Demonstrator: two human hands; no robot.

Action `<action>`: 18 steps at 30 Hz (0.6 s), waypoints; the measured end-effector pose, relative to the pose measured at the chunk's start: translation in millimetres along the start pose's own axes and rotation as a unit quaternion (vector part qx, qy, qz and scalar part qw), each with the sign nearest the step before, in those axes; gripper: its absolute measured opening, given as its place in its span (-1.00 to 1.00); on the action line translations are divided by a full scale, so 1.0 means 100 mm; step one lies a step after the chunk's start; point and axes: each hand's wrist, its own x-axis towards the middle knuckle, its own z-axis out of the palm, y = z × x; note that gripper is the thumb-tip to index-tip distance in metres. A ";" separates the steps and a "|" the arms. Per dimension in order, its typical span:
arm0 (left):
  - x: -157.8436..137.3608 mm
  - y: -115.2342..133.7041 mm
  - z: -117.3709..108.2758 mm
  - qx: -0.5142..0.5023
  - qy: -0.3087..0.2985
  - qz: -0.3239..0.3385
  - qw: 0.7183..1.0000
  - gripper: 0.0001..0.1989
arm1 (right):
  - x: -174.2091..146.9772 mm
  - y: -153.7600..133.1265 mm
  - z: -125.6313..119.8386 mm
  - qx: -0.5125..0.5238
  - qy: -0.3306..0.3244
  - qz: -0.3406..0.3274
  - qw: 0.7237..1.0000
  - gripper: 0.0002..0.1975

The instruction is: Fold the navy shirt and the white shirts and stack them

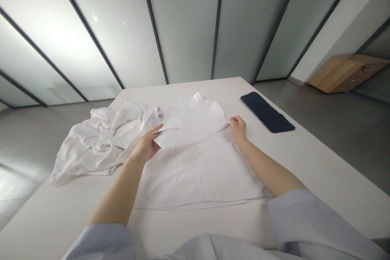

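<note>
White shirt is laid flat on the worktop, collar away, hem near. What looks like a sleeve is spread across the front, apparently held from both ends for tautness: cloth is pinched between thumb and fingers by the left grip, side edge nipped in the right grip. Left side is crowded by crumpled white cloth; contact unclear. Folded navy cloth is set apart, right.
</note>
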 end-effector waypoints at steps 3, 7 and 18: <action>0.01 -0.06 -0.18 0.082 0.052 -0.051 0.994 -0.48 | 0.00 0.00 0.01 -0.002 0.001 0.002 1.000 -0.86; 0.07 -0.11 -0.36 0.371 0.078 0.036 0.925 -0.56 | 0.00 -0.02 0.01 -0.004 -0.005 -0.002 1.000 -0.86; 0.29 -0.33 0.07 0.729 0.033 0.093 0.678 -0.46 | 0.00 -0.04 0.01 -0.025 -0.024 -0.012 0.999 -0.87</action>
